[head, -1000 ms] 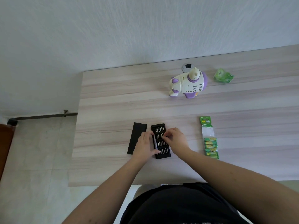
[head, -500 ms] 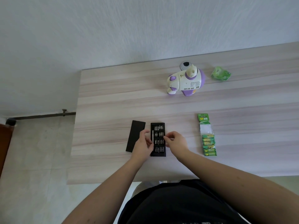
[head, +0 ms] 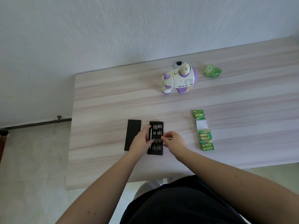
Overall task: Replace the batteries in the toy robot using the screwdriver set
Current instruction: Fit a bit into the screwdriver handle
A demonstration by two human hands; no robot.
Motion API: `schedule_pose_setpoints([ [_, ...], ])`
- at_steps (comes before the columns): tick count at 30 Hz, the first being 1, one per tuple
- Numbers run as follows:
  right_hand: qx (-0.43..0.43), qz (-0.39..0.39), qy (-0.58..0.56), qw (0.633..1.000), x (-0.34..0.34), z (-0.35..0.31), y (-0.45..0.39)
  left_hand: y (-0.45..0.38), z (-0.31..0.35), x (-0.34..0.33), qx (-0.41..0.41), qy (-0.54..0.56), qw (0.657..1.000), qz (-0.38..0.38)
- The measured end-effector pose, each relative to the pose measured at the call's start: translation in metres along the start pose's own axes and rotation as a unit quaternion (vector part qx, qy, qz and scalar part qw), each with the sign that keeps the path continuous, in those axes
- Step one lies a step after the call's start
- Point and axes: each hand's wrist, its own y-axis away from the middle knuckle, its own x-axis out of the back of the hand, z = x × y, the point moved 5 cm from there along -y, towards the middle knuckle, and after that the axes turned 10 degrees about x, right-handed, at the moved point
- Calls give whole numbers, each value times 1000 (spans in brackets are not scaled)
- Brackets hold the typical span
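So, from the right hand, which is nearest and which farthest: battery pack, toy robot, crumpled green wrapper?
From the right hand:
1. Battery pack, just to its right.
2. Toy robot, far side of the table.
3. Crumpled green wrapper, far right, beyond the robot.

On the pale wood-grain table (head: 113, 97), the open black screwdriver-bit tray (head: 155, 151) lies near the front edge, its flat black lid (head: 132, 135) just beside at nine o'clock. The green battery strip pack (head: 204, 131) lies at three o'clock, the white-and-purple plastic toy robot (head: 179, 79) at one o'clock, far back; a crumpled green wrapper (head: 212, 72) lies at its three o'clock.
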Motion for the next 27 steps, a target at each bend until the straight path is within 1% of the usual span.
schedule_pose_setpoints([
  [3,-2,8,-5,1000,-1,-1,2,-1,2,1,-13,-22,999,-19],
  [6,-7,17,-9,1000,-3,-2,5,-3,2,3,-8,-24,999,-29],
  [14,-16,44,-10,999,-12,-7,12,3,-5,4,-3,9,1000,-14],
  [20,-22,62,-24,998,-19,-4,16,6,-9,6,-8,12,1000,-14],
  [24,-27,70,-34,997,-20,-4,17,6,-9,7,-18,-8,1000,-19],
  [27,-31,72,-43,996,-22,-2,18,5,-8,8,-35,-49,998,-19],
])
